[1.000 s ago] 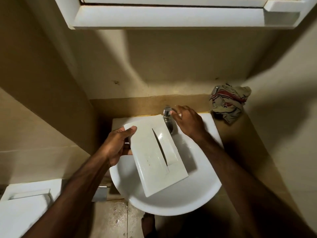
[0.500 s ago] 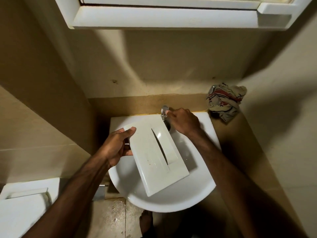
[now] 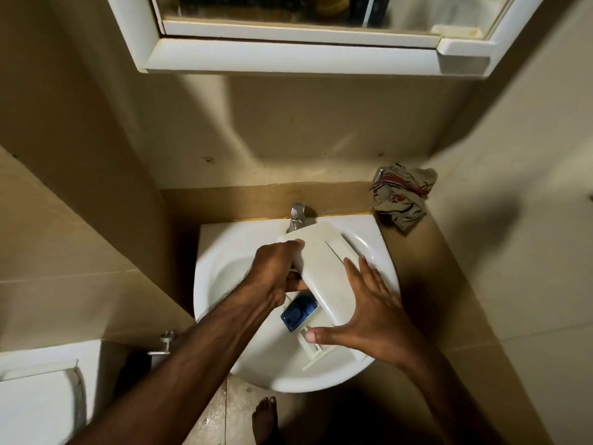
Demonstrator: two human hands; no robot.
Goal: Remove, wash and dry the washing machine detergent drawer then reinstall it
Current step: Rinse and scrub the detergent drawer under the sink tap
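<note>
The white detergent drawer (image 3: 324, 271) lies tilted over the white sink basin (image 3: 224, 268), its flat front panel facing up and its top end just under the metal tap (image 3: 296, 216). A blue insert (image 3: 298, 311) shows beneath the panel's lower left side. My left hand (image 3: 276, 271) grips the drawer's upper left edge, fingers curled round it. My right hand (image 3: 365, 313) lies with straight, spread fingers on the panel's lower right part, thumb reaching along the bottom end.
A crumpled striped cloth (image 3: 402, 195) sits on the tan ledge to the right of the sink. A white mirror cabinet (image 3: 305, 59) hangs above. A toilet cistern (image 3: 38, 390) stands at lower left with a valve (image 3: 162, 345) beside it. My bare foot (image 3: 264, 419) is below the basin.
My right hand left the tap and came down onto the drawer's lower right side. The drawer turned, exposing the blue insert. My left hand shifted its grip to the upper left edge.
</note>
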